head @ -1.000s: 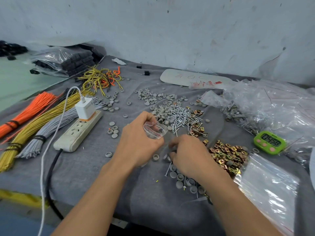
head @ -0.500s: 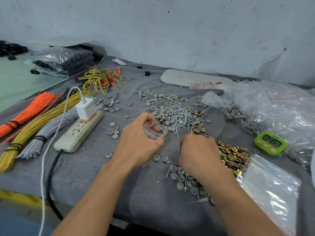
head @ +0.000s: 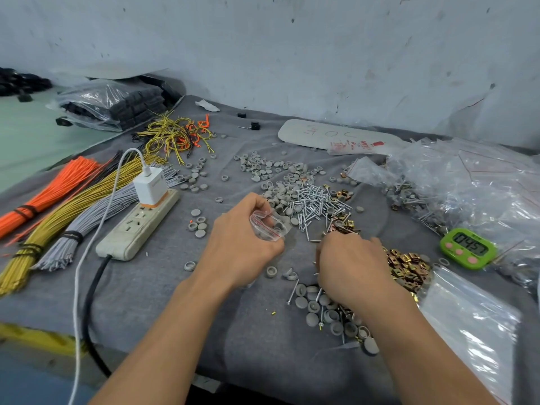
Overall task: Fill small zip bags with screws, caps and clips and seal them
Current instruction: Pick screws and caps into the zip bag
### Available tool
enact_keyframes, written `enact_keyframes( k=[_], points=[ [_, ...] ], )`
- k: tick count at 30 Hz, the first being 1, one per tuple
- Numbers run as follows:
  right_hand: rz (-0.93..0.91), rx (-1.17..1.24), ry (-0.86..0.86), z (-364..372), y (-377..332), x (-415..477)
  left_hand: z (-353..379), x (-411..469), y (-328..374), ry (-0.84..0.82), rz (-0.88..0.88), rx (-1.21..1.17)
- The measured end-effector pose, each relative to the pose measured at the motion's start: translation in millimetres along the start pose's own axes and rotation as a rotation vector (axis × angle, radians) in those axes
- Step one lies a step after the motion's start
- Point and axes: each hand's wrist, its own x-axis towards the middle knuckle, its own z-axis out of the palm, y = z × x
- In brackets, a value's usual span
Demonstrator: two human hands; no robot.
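My left hand (head: 239, 247) holds a small clear zip bag (head: 270, 225) with a red seal line, its mouth held open toward the right. A few grey caps show inside it. My right hand (head: 350, 267) lies knuckles up with curled fingers at the near edge of the silver screws (head: 312, 203), beside the brass clips (head: 406, 266). Whether it holds anything is hidden under the fingers. Grey caps lie behind the screws (head: 271, 168) and in a heap under my right wrist (head: 330, 314).
A white power strip (head: 137, 226) with a charger sits left, beside bundles of orange, yellow and grey wire (head: 58, 211). A green timer (head: 467, 248) and a heap of filled bags (head: 473, 182) lie right. Flat empty bags (head: 467, 325) lie near right.
My right hand has moved away from the near caps, rightward and farther toward the screws and clips. My left hand and the bag stayed in place.
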Motion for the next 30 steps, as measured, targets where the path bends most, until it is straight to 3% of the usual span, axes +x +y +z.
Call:
enact_keyframes(
  k=[4,8,10,13,20,30],
  points=[
    [0.035,0.071,0.120,0,-2,1,0,0,-2,0.001,-0.001,0.007],
    [0.097,0.498,0.370,-2,-7,1,2,1,0,-0.003,-0.003,0.027],
    [0.053,0.518,0.424,-1,-8,0,5,2,1,-0.022,-0.008,0.031],
    [0.023,0.481,0.402,3,-8,2,8,1,2,-0.058,-0.023,0.027],
    [-0.150,0.832,0.315,3,-12,3,12,1,5,-0.133,0.023,0.045],
    [-0.255,0.898,0.234,2,-15,5,16,-1,12,-0.181,0.088,0.007]
  ],
)
